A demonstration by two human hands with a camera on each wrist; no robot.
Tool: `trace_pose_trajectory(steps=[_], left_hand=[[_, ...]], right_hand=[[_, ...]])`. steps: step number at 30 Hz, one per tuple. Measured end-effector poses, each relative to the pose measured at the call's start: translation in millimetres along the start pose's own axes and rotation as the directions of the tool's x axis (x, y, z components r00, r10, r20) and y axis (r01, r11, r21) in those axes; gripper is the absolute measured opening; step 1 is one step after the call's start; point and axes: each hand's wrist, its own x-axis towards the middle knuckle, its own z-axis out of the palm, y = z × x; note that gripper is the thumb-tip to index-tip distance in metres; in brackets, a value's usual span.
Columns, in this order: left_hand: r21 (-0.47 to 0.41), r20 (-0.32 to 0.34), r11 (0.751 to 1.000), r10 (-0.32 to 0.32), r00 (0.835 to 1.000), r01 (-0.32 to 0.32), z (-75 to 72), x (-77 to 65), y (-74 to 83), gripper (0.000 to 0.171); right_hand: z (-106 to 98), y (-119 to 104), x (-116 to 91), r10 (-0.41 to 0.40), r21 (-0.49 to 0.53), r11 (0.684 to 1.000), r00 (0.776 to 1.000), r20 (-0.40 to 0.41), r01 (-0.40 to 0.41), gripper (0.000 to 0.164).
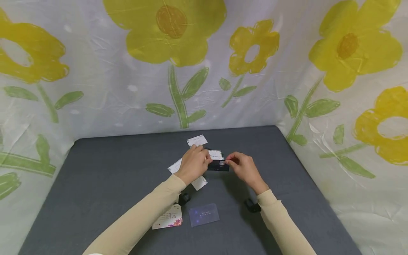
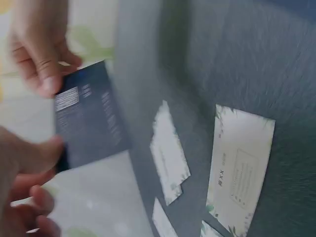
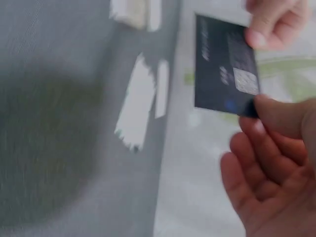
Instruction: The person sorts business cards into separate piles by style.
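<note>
A black card (image 1: 217, 167) with a small QR code is held up over the table between both hands. My left hand (image 1: 193, 162) pinches one end of it between thumb and fingers. My right hand (image 1: 243, 168) pinches the opposite end by a corner. In the left wrist view the card (image 2: 91, 118) shows its printed face, blurred, and the right wrist view shows the same face of the card (image 3: 222, 69). White cards with leafy edges lie under and around the hands, among them one white card (image 2: 239, 168) with printed text; the left hand partly hides others.
A white card (image 1: 197, 140) lies at the back of the dark grey table (image 1: 111, 177). Nearer the front are a translucent purple card (image 1: 204, 215) and a pale card with pink flowers (image 1: 169, 217), partly behind the left sleeve. Flower-printed sheeting (image 1: 121, 88) surrounds the table.
</note>
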Motion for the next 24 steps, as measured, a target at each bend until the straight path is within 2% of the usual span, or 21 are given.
trace_pose_trajectory(steps=[2,5,9,13,15,17,21,24], left_hand=[[-0.090,0.085,0.995,-0.045,0.995,0.052,-10.6,-12.2,-2.3,0.014],[-0.160,0.193,0.981,-0.073,0.978,0.105,-18.9,-33.0,-3.6,0.018],[-0.218,0.282,0.968,-0.058,0.958,0.123,-19.8,-65.7,-5.2,0.018],[-0.231,0.338,0.966,-0.035,0.941,0.119,-13.9,-94.9,-7.1,0.020],[-0.221,0.344,0.970,-0.021,0.939,0.103,-9.6,-104.4,-7.8,0.021],[-0.202,0.338,0.976,-0.014,0.941,0.087,-3.7,-111.2,-8.7,0.022],[-0.161,0.297,0.986,0.004,0.955,0.046,7.2,-119.5,-7.6,0.027],[-0.098,0.263,0.995,0.014,0.965,0.013,16.3,-125.3,-6.6,0.032]], right_hand=[[-1.6,-6.3,-6.2,0.020,0.046,0.999,0.998,0.053,-0.023,0.008],[-0.9,-12.6,-20.7,0.027,0.107,0.993,0.989,0.144,-0.043,0.008],[8.9,-16.1,-43.3,0.007,0.175,0.983,0.957,0.289,-0.060,0.009],[26.5,-15.5,-61.1,0.007,0.182,0.980,0.920,0.391,-0.085,0.011],[35.5,-14.1,-67.0,0.016,0.171,0.981,0.910,0.414,-0.095,0.011],[43.3,-12.5,-71.6,0.017,0.155,0.984,0.911,0.413,-0.089,0.010],[56.3,-10.7,-80.0,0.010,0.099,0.994,0.928,0.371,-0.050,0.008],[64.6,-11.7,-85.5,-0.010,0.038,0.999,0.943,0.332,-0.003,0.008]])
